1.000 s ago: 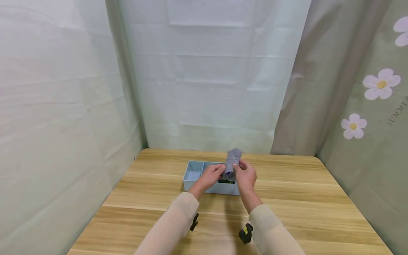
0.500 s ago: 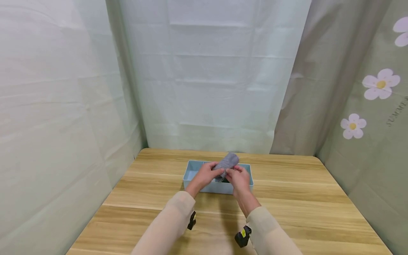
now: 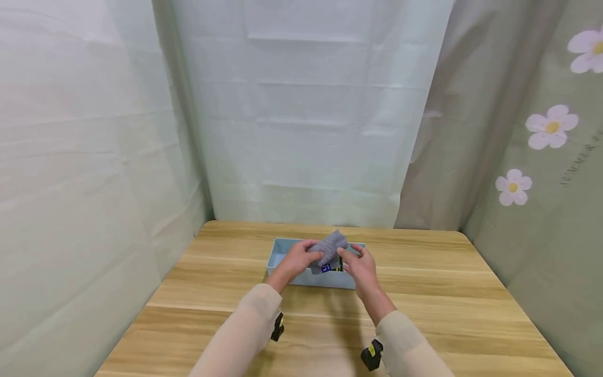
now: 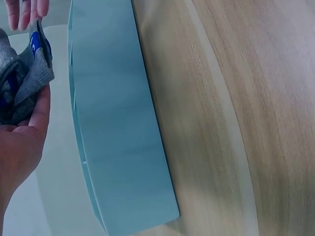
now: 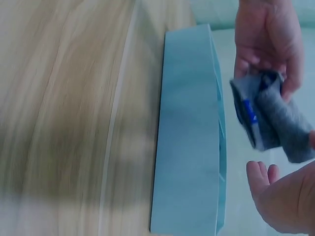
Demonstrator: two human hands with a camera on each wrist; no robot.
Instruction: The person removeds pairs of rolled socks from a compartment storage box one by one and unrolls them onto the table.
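Note:
A rolled grey sock [image 3: 328, 246] with a blue mark near its edge is held over the light blue divided box [image 3: 320, 279]. My left hand [image 3: 297, 260] grips the sock's left end, thumb on the near side. In the left wrist view the sock [image 4: 34, 83] lies in the left palm, its cuff folded open. My right hand [image 3: 363, 268] is at the sock's right end, thumb right at the fabric and fingers spread apart. The right wrist view has those right fingers [image 5: 261, 173] extended just below the sock.
The box stands on a wooden table [image 3: 424, 293] toward its far edge. Something dark with yellow marks [image 3: 339, 266] shows inside it, partly hidden by the sock. Pale curtains [image 3: 306, 131] enclose the table at the back and sides.
The sock, upright between both hands a second ago, has tilted over and moved left, exposing its blue mark. The right fingers have loosened from it and spread; the left hand keeps its grip.

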